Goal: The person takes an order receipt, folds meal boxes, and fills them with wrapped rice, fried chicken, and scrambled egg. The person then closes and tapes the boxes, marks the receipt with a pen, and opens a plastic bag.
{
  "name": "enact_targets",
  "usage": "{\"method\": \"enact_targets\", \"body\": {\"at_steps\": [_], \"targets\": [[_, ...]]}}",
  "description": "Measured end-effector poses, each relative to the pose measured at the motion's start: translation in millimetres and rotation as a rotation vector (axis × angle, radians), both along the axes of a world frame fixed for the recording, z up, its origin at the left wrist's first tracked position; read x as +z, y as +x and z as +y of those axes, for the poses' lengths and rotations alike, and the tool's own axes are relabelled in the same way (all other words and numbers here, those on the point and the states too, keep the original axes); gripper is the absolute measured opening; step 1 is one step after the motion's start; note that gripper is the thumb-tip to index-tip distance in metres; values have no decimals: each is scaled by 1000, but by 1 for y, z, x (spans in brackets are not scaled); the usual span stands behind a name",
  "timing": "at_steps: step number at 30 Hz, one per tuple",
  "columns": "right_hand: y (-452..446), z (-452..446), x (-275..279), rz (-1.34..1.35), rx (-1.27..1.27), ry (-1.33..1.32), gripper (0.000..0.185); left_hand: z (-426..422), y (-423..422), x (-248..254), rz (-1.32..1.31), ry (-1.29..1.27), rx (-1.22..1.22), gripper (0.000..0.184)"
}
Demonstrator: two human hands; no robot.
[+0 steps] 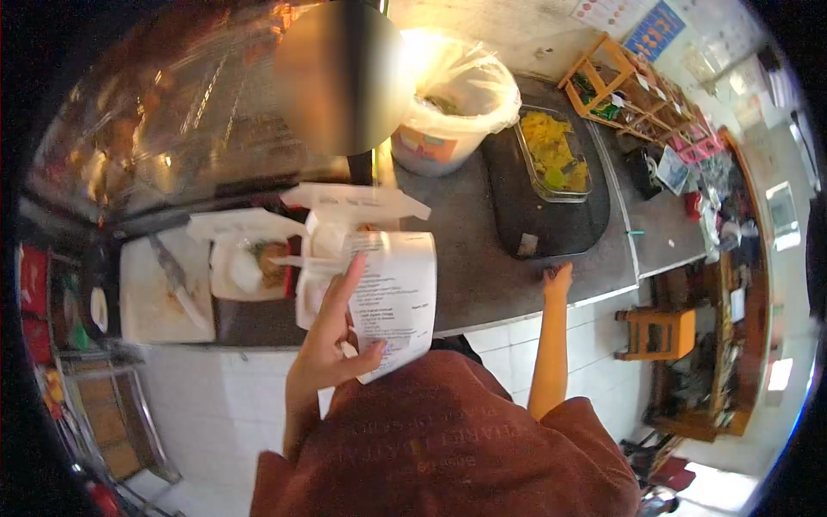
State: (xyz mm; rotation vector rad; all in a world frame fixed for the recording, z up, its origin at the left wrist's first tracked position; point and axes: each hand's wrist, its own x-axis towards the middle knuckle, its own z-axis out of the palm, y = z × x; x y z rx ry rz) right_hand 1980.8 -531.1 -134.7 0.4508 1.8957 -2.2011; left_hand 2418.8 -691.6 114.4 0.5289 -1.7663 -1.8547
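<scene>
A warm glare burned beyond the back edge of the countertop (457,233), washing out the rim of the white bucket (474,129); next to it, a round patch (345,82) was smeared beyond reading. Amber glints and pale streaks clouded the glassy pane (207,95) behind the left end. Well off the front right corner, cooler light bleached the floor (724,484) white. The printed sheet (401,293) was brightly lit, though its smaller lettering looked soft. Wide-angle distortion bowed the surroundings, black vignetting swallowed the view's corners, and grain speckled dim areas.
</scene>
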Motion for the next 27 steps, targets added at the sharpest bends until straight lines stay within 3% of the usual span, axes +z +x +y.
{"method": "enact_targets", "body": {"at_steps": [4,6,9,11,17,18,19,22,24,27], "targets": [[-81,-5,-11,-409,-33,-122,42,8,-48,-1,-67,-258,-33,93],[-96,-5,-14,-481,-39,-189,55,17,-77,-1,-27,-397,17,96],[-137,1,-31,-581,109,-412,60,35,-124,-5,-22,-333,7,100],[-126,0,-5,-713,223,-421,61,43,-158,-1,25,-337,15,102],[-151,-20,-10,-720,712,-769,60,74,-241,-18,122,-360,100,96],[-154,-26,-12,-718,721,-780,58,79,-249,-18,103,-349,120,94],[-155,-32,-10,-717,733,-791,57,84,-257,-19,117,-176,137,88],[-164,-45,-11,-735,802,-834,50,86,-274,-11,-4,-306,166,86],[-174,-49,-24,-761,882,-899,48,90,-281,-12,-55,-235,174,85],[-166,-52,-18,-619,843,-738,46,95,-292,-17,-45,-152,192,83]]}}
